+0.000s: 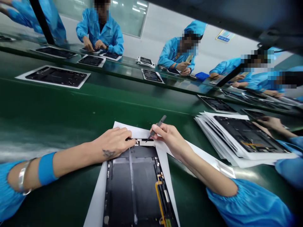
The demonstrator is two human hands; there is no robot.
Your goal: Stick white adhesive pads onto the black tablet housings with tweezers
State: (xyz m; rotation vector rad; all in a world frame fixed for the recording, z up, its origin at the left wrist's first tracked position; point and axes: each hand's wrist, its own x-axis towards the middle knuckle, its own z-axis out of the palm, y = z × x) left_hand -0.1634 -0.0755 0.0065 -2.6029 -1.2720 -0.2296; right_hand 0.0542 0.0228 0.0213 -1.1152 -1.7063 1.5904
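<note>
A glossy green counter (71, 104) spans the view; beyond it is a pale wall (161, 20) with a window (130, 19) at 11 o'clock from the black panel (121, 189). The panel lies at 6 o'clock in the view, flat on a white sheet (94, 205), its long axis running from 6 nearly to 12, a touch toward 11. An orange ribbon (158, 192) follows its right side.

The left hand (117, 140) covers the panel's far left corner, fingertips pressing there; how wide its grip is, I cannot tell. The right hand (171, 135) pinches grey tweezers (159, 125) in a narrow grip, their tip at the pale strip (147, 143) along the far end.

From the panel, a stack of similar panels and sheets (248, 135) stands at 2 o'clock, near the right forearm. Another panel (56, 76) lies at 10 to 11. Co-workers in blue sit at 11 (113, 31) and 1 (169, 52).
</note>
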